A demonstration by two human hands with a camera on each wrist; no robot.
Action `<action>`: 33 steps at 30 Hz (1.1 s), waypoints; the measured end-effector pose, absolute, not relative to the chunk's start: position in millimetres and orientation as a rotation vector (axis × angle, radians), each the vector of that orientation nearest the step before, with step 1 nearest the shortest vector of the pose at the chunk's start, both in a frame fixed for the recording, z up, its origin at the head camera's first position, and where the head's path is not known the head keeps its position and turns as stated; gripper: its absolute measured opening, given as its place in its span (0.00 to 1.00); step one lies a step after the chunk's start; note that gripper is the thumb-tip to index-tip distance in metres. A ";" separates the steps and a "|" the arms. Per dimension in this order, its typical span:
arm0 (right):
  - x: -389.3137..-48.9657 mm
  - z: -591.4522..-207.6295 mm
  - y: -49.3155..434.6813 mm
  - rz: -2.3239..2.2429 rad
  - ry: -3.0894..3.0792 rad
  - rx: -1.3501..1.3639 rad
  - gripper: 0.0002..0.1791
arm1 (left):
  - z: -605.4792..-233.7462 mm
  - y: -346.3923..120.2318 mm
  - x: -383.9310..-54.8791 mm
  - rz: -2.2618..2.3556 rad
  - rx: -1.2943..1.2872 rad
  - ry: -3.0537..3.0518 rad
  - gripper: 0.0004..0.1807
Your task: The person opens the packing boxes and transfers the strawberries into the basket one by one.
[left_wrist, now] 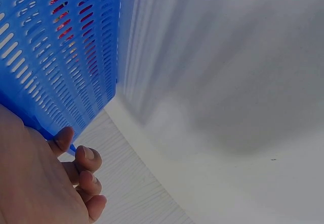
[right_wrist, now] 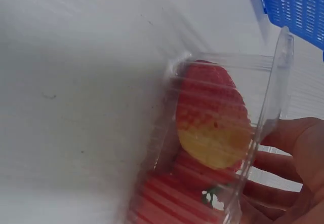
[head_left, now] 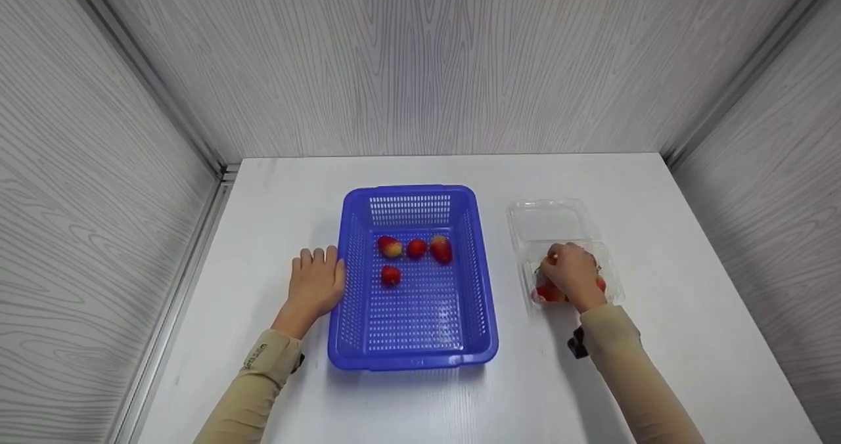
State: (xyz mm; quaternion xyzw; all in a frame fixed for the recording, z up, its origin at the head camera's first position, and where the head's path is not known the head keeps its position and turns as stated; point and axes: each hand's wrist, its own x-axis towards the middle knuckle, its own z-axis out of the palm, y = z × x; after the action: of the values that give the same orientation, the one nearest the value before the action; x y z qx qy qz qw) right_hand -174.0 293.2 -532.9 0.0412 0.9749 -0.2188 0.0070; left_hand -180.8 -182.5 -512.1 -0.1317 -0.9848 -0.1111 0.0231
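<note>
My left hand [head_left: 317,281] rests against the left rim of a blue perforated plastic basket [head_left: 410,363], fingers loosely bent and thumb along the rim. In the left wrist view its fingers [left_wrist: 88,154] lie by the basket's edge, gripping nothing. Inside the basket are several small red and red-and-yellow fruits [head_left: 441,250]. My right hand [head_left: 571,273] reaches into a clear plastic clamshell box [head_left: 611,280], its fingers curled around a red-and-yellow fruit [head_left: 549,260], partly covered by them. Other red fruits [head_left: 550,292] sit in the box beneath the hand.
The box's clear lid [head_left: 550,222] lies folded back on the white table [head_left: 525,391]. Pale wood-grain panels [head_left: 427,63] stand behind the table and at both sides. A metal frame post [head_left: 151,69] runs along the left corner.
</note>
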 end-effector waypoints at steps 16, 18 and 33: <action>-173.7 -533.7 292.1 -0.824 2.812 0.163 0.20 | -510.6 -181.7 -181.4 -0.345 -0.385 -3.087 0.18; -173.0 -534.6 291.8 -0.838 2.803 0.160 0.21 | -510.1 -181.8 -181.6 -0.352 -0.383 -3.091 0.19; -167.7 -540.3 293.6 -0.821 2.943 0.115 0.19 | -512.3 -182.1 -181.0 -0.333 -0.410 -3.048 0.18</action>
State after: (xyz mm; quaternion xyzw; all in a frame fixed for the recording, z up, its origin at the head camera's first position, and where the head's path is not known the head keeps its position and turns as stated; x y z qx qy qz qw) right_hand -167.7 293.6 -540.3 0.0376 0.9617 -0.2684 0.0420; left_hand -181.0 -182.1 -512.3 -0.1324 -0.9850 -0.1076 0.0239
